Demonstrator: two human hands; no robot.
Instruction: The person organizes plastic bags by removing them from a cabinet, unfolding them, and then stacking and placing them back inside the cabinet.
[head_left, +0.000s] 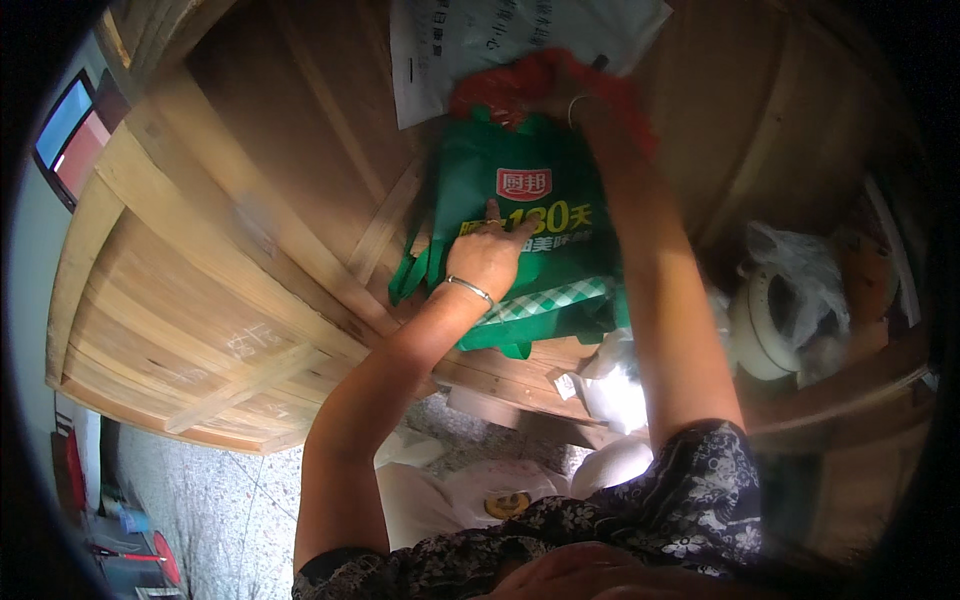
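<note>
A green shopping bag (536, 289) with printing and a green-and-white checked strip lies inside a wooden cabinet before me. My left hand (484, 259), a metal bangle at its wrist, rests on the bag's front with the fingers spread over the print. Beyond the bag's far edge is a crumpled red plastic bag (499, 86). My right arm reaches past the green bag's right side, and my right hand (581, 94) is at the red plastic. Shadow and blur hide its fingers. Behind the red plastic, a pale printed sheet or bag (424, 64) bears writing.
An open wooden door (202, 322) slants along the left. On the right, a whitish round container (754, 330) stands by a clear plastic bag (806, 277). A bright white bundle (615, 390) sits at the shelf's front edge. Below are white bags (480, 487) and a speckled floor (225, 495).
</note>
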